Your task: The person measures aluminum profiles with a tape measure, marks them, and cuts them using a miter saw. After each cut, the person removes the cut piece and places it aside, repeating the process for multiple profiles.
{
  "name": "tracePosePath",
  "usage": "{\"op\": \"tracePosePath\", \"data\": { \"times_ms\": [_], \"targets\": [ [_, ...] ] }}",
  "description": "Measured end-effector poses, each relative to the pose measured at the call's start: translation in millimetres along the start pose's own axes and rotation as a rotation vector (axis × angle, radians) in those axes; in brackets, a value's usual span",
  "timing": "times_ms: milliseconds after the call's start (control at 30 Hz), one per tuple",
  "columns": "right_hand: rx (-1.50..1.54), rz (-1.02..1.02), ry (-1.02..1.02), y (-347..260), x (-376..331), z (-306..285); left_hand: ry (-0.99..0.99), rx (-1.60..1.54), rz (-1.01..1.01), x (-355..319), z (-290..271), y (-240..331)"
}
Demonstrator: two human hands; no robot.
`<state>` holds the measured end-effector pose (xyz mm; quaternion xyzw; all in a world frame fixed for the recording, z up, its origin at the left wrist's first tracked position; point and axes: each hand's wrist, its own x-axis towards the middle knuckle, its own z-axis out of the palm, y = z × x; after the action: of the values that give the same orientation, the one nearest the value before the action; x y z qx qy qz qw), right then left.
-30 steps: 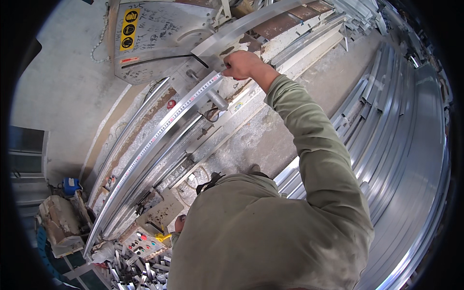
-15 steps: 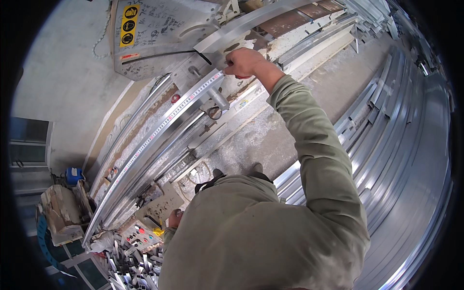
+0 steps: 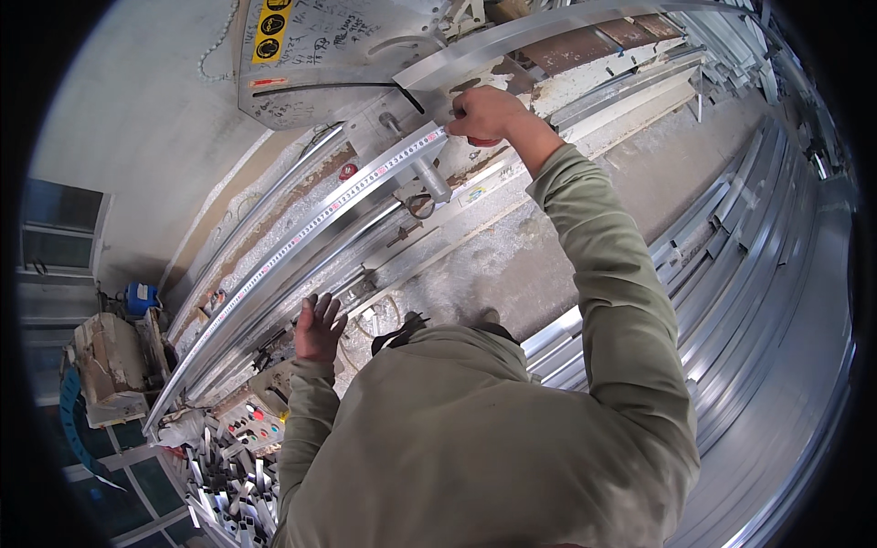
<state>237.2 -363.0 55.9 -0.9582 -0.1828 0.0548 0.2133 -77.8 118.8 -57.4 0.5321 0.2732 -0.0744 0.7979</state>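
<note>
My right hand [image 3: 489,117] is closed at the upper end of a tape measure [image 3: 365,183], with something red showing under the palm. The tape's white blade runs down to the lower left along a long silver metal profile [image 3: 228,320]. Below the profile's middle, my left hand [image 3: 318,331] is raised with its fingers apart and holds nothing. A metal cylinder [image 3: 429,178] presses near the profile's upper end, close to my right hand. Beyond it, a second silver profile [image 3: 512,50] extends to the upper right.
A grey machine guard [image 3: 320,78] with yellow warning signs stands at the top. Low on the left are a control panel [image 3: 251,425] with coloured buttons and a heap of metal offcuts [image 3: 233,484]. Long metal profiles [image 3: 731,301] are stacked on the right.
My left hand has come up from beside the control panel toward the long profile, and its fingers are now spread. My right hand stays at the tape's upper end. The whole view has shifted slightly.
</note>
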Motion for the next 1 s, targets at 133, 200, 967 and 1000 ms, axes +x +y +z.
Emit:
{"op": "tracePosePath", "data": {
  "times_ms": [133, 200, 967, 1000],
  "targets": [
    [-0.033, 0.035, -0.079, -2.0, 4.0, -12.4, 0.043, -0.581, 0.23, 53.7, 76.8, 27.8],
    [-0.049, 0.043, -0.093, -3.3, 6.0, -13.7, -0.013, -0.781, 0.364, 65.4, 97.2, 36.7],
    [0.008, -0.17, -0.046, 3.8, 20.2, 0.1, 0.333, -0.772, 0.18, 76.7, 89.4, 58.6],
    [-0.003, -0.164, -0.033, 2.4, 14.2, -4.2, 0.329, -0.763, 0.183, 75.8, 91.0, 60.0]
  ]
}}
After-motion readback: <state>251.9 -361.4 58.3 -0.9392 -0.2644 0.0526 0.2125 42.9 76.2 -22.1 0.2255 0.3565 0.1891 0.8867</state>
